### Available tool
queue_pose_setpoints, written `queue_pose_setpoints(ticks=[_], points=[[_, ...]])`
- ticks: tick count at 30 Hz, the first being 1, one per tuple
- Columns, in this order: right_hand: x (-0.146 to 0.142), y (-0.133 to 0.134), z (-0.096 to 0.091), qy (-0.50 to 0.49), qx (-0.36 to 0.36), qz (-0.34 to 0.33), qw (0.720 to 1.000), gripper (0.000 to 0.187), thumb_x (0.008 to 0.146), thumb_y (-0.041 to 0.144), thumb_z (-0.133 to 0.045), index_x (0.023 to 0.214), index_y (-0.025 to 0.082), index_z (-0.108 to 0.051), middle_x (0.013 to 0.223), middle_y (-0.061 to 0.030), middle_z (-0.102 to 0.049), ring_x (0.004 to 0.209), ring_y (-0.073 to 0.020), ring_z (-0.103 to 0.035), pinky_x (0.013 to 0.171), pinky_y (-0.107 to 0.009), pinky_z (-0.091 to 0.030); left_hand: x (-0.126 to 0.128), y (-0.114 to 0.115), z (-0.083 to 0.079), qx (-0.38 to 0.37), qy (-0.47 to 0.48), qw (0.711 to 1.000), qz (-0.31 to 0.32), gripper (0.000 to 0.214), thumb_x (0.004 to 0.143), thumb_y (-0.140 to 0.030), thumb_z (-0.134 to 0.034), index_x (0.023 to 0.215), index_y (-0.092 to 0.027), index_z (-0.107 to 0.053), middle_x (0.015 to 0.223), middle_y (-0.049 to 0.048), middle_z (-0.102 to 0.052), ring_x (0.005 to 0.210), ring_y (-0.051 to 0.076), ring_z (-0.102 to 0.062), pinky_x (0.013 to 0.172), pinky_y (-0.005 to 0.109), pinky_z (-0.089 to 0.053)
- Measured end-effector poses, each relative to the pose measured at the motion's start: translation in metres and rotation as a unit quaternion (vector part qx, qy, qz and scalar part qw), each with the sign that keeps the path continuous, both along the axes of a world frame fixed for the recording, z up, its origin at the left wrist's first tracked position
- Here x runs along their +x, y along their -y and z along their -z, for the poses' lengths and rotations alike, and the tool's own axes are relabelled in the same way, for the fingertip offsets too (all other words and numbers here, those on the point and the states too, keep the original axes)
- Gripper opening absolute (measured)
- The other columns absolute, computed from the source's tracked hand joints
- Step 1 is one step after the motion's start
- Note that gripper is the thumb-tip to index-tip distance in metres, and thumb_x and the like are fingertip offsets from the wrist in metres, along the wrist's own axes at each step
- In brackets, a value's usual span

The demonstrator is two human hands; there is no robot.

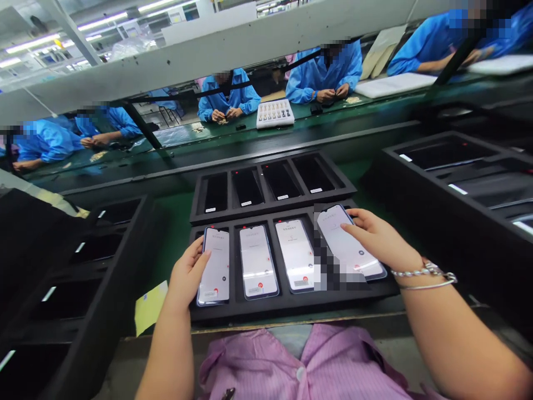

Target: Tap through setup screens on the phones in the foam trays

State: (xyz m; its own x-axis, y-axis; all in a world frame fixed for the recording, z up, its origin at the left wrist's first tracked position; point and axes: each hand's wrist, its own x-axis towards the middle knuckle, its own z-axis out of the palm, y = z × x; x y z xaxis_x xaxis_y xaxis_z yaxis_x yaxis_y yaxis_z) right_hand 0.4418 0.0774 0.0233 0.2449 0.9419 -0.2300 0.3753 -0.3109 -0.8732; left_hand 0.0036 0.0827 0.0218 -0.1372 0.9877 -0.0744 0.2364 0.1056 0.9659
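In front of me a black foam tray (233,314) carries a row of smartphones with white lit screens. My left hand (186,272) grips the leftmost smartphone (216,264) by its left edge, thumb on the front. The rightmost smartphone (347,239) is tilted in my right hand (377,233), whose thumb lies over its screen; a blurred patch hides part of its left side. Between them, a second smartphone (257,261) and a third smartphone (293,253) lie in their slots, face up, with red marks near the bottom of their screens.
Behind stands another black tray (270,208) of dark-screened phones. Stacked foam trays flank me at left (112,289) and right (441,222). A yellow paper (150,306) lies near my left forearm. Across the line, several people in blue work beside a white tray (275,115) of small parts.
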Motion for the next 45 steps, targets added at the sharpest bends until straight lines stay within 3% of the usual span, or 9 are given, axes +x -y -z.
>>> queue_pose_setpoints(ticks=[7, 9, 15, 19, 25, 32, 39, 45], points=[[-0.004, 0.003, -0.009, 0.01, -0.032, -0.016, 0.999, 0.048, 0.104, 0.032, -0.059, 0.145, 0.012, -0.046, 0.107, -0.0077, -0.061, 0.076, -0.0057, -0.057, 0.062, -0.014, -0.05, -0.006, 0.0, 0.007, 0.012, -0.05, 0.998, -0.022, 0.078, 0.072, -0.071, -0.078, 0.131, -0.019, -0.07, 0.127, 0.0143, -0.072, 0.108, 0.033, -0.072, 0.076, 0.035, -0.062], [-0.005, 0.003, -0.011, 0.005, -0.033, -0.013, 0.999, 0.048, 0.104, 0.032, -0.058, 0.146, 0.013, -0.045, 0.11, -0.0084, -0.061, 0.077, -0.0059, -0.058, 0.063, -0.014, -0.051, -0.006, -0.001, 0.009, 0.02, -0.044, 0.999, -0.019, 0.078, 0.074, -0.067, -0.077, 0.134, -0.019, -0.067, 0.126, 0.0143, -0.072, 0.108, 0.032, -0.072, 0.083, 0.037, -0.061], [-0.001, 0.002, -0.005, 0.023, -0.016, 0.008, 1.0, 0.046, 0.102, 0.034, -0.062, 0.141, 0.012, -0.05, 0.1, -0.0053, -0.059, 0.07, -0.0035, -0.051, 0.057, -0.011, -0.043, -0.007, -0.001, 0.008, 0.022, -0.038, 0.999, -0.017, 0.092, 0.079, -0.058, -0.075, 0.157, -0.025, -0.039, 0.138, 0.0149, -0.063, 0.111, 0.027, -0.069, 0.103, 0.047, -0.054], [-0.001, 0.001, -0.003, 0.013, 0.006, -0.003, 1.0, 0.044, 0.103, 0.038, -0.06, 0.138, 0.012, -0.053, 0.106, -0.0074, -0.06, 0.079, -0.0057, -0.056, 0.064, -0.014, -0.049, -0.006, 0.0, 0.008, 0.019, -0.018, 1.0, -0.006, 0.088, 0.082, -0.054, -0.074, 0.157, -0.025, -0.038, 0.143, 0.0166, -0.057, 0.123, 0.03, -0.065, 0.106, 0.047, -0.054], [-0.001, 0.001, -0.001, 0.0, 0.038, -0.03, 0.999, 0.044, 0.104, 0.046, -0.058, 0.131, 0.011, -0.057, 0.11, -0.0095, -0.06, 0.088, -0.0092, -0.059, 0.078, -0.023, -0.057, -0.004, 0.0, 0.015, 0.05, -0.068, 0.996, 0.015, 0.079, 0.089, -0.05, -0.069, 0.157, -0.026, -0.037, 0.146, 0.0158, -0.056, 0.134, 0.03, -0.06, 0.117, 0.051, -0.047], [0.0, 0.003, -0.001, 0.008, 0.034, -0.031, 0.999, 0.046, 0.104, 0.048, -0.057, 0.132, 0.012, -0.057, 0.109, -0.0094, -0.061, 0.087, -0.0089, -0.059, 0.078, -0.023, -0.056, -0.008, 0.0, 0.02, 0.065, -0.087, 0.994, 0.018, 0.076, 0.089, -0.052, -0.07, 0.155, -0.027, -0.041, 0.15, 0.0149, -0.055, 0.143, 0.033, -0.052, 0.126, 0.055, -0.034], [-0.001, 0.002, -0.003, 0.025, 0.015, -0.014, 0.999, 0.044, 0.104, 0.041, -0.058, 0.137, 0.012, -0.054, 0.11, -0.0087, -0.06, 0.085, -0.0076, -0.057, 0.072, -0.018, -0.053, -0.021, -0.01, 0.028, 0.029, -0.087, 0.995, 0.028, 0.082, 0.083, -0.058, -0.076, 0.152, -0.028, -0.045, 0.154, 0.015, -0.05, 0.145, 0.034, -0.05, 0.123, 0.053, -0.04], [-0.002, 0.002, -0.009, 0.023, 0.013, -0.019, 0.999, 0.042, 0.104, 0.042, -0.058, 0.133, 0.011, -0.055, 0.106, -0.0078, -0.059, 0.084, -0.0071, -0.056, 0.072, -0.018, -0.054, -0.012, -0.009, 0.013, -0.003, -0.044, 0.999, -0.002, 0.083, 0.077, -0.066, -0.074, 0.145, -0.025, -0.052, 0.148, 0.0152, -0.055, 0.125, 0.031, -0.065, 0.099, 0.04, -0.057]])
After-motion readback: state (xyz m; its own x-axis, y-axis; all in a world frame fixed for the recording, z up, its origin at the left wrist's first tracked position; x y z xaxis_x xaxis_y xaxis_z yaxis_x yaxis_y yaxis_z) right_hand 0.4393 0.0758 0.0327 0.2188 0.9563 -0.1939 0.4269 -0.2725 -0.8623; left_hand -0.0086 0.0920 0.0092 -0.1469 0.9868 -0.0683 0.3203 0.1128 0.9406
